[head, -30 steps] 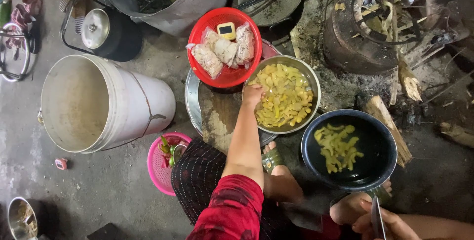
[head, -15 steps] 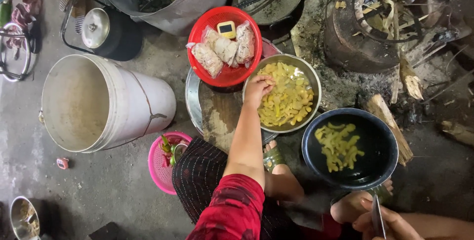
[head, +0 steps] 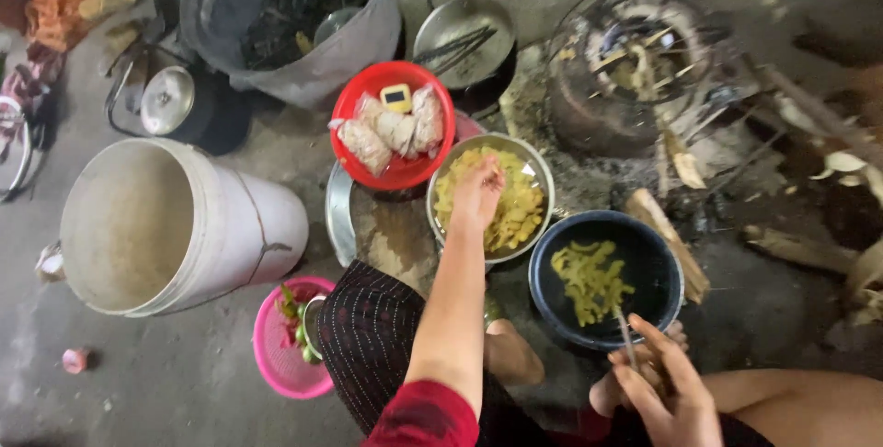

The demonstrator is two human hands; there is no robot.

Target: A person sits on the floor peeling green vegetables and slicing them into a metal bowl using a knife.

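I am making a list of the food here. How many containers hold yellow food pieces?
2. The metal bowl in the middle, where the left hand reaches in, and the dark blue bowl to its right, near the right hand. Other containers may hide more.

Your left hand (head: 478, 194) now reaches deeper into the metal bowl (head: 543, 171), its fingers down on the yellow pieces (head: 515, 212) near the middle; a second ago it sat at the bowl's near-left rim. Your right hand (head: 667, 387) now shows higher at the bottom edge, fingers spread, beside the dark bowl (head: 658, 254), a thin utensil (head: 625, 337) against it.
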